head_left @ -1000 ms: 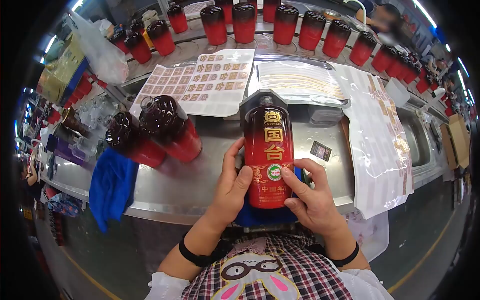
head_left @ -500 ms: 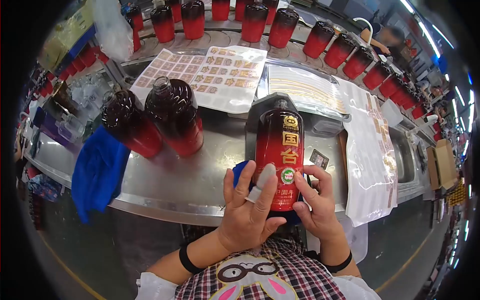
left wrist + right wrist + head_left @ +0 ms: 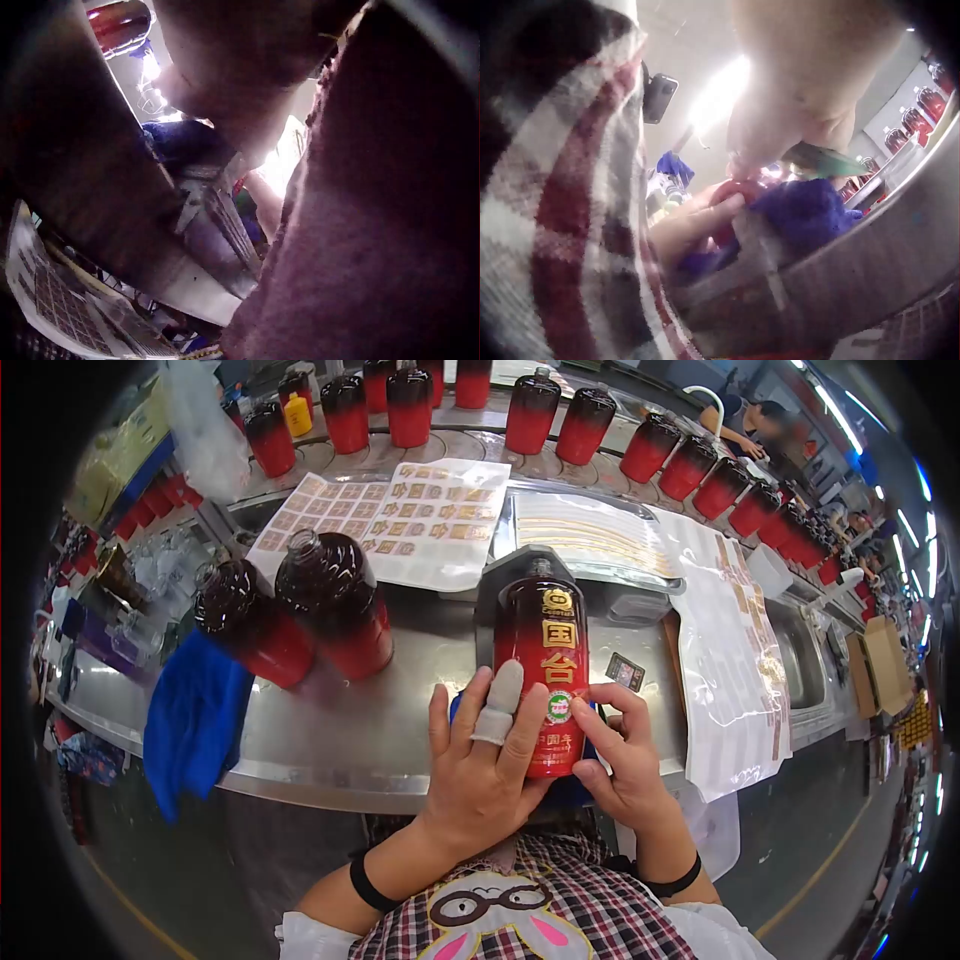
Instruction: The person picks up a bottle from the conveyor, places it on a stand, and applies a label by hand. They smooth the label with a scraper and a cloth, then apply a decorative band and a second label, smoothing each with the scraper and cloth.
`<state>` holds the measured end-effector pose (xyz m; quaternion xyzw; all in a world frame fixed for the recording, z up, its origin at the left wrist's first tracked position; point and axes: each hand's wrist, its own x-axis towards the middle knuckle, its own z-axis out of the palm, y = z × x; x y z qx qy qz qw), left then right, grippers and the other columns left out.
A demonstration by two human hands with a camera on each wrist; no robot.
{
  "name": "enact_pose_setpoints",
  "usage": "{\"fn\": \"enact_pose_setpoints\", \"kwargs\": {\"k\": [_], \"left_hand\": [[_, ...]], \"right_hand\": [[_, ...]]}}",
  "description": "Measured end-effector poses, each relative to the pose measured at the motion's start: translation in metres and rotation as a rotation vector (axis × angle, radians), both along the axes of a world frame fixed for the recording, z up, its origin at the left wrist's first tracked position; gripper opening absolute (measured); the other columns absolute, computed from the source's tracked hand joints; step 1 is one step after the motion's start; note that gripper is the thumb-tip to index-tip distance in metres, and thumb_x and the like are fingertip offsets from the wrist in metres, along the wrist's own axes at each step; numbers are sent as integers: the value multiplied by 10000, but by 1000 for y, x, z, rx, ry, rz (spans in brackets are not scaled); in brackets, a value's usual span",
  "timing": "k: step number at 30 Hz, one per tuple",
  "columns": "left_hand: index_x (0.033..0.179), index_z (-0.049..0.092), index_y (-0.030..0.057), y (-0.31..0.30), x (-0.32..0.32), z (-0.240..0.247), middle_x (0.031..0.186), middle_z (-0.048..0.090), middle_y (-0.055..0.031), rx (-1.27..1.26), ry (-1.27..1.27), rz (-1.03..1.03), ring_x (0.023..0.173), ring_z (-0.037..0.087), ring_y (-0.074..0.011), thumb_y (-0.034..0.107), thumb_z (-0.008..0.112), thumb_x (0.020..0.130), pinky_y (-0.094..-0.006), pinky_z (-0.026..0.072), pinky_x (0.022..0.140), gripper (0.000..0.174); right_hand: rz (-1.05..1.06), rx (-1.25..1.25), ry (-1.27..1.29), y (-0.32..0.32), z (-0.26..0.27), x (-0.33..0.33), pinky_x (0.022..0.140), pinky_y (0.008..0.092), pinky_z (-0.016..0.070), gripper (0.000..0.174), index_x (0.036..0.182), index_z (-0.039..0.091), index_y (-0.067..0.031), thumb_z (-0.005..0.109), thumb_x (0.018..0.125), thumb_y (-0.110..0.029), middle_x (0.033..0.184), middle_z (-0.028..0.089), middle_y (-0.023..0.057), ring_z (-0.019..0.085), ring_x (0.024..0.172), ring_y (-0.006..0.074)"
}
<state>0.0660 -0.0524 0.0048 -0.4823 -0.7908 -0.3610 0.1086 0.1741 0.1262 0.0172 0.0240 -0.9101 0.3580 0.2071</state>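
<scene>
A red bottle (image 3: 545,620) with a dark top and gold lettering lies tilted back on a dark cradle (image 3: 487,600), its neck away from the body. A round green-and-white sticker (image 3: 558,707) is on its lower front. My right hand (image 3: 630,765) grips the bottle's lower right side, index fingertip at the sticker's edge. My left hand (image 3: 480,780) lies along the bottle's lower left with fingers straight, a pale finger cot (image 3: 497,710) on one of them; its thumb is mostly hidden. Blue cloth (image 3: 802,214) shows under the bottle in the right wrist view.
Two more bottles (image 3: 335,610) stand at the left beside a blue cloth (image 3: 200,710). Sticker sheets (image 3: 430,525) and a tray of gold strips (image 3: 590,535) lie behind the cradle; another sheet (image 3: 730,680) hangs at the right. Several bottles line the conveyor (image 3: 490,445).
My left hand has let go of the bottle's left side and turned, fingers now straight over its lower left. The right hand stays at the right side, beside the sticker.
</scene>
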Motion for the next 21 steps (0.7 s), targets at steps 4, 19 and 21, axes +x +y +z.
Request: {"fn": "enact_pose_setpoints", "kwargs": {"k": [4, 19, 21], "left_hand": [[1504, 302, 9, 0, -11, -15, 1477, 387, -264, 99, -115, -107, 1344, 401, -434, 308, 782, 760, -637, 195, 1119, 935], [1489, 373, 34, 3, -6, -5, 1486, 352, -315, -52, 45, -85, 1380, 339, -485, 408, 747, 801, -597, 237, 1125, 868], [1490, 371, 34, 3, -7, -4, 1488, 349, -316, -61, 49, -89, 1372, 351, -490, 405, 746, 803, -593, 238, 1126, 867]], "right_hand": [[-115, -141, 69, 1, 4, 3, 1021, 436, 435, 522, 1332, 582, -53, 692, 825, 3, 1458, 368, 277, 477, 1270, 404], [-17, 64, 77, 0, -10, 0, 1078, 503, 369, 559, 1378, 515, -16, 652, 906, -282, 1422, 393, 323, 438, 1283, 473], [-9, 61, 92, 1, -13, -1, 1077, 508, 368, 562, 1378, 513, -12, 647, 910, -293, 1417, 398, 322, 442, 1281, 473]]}}
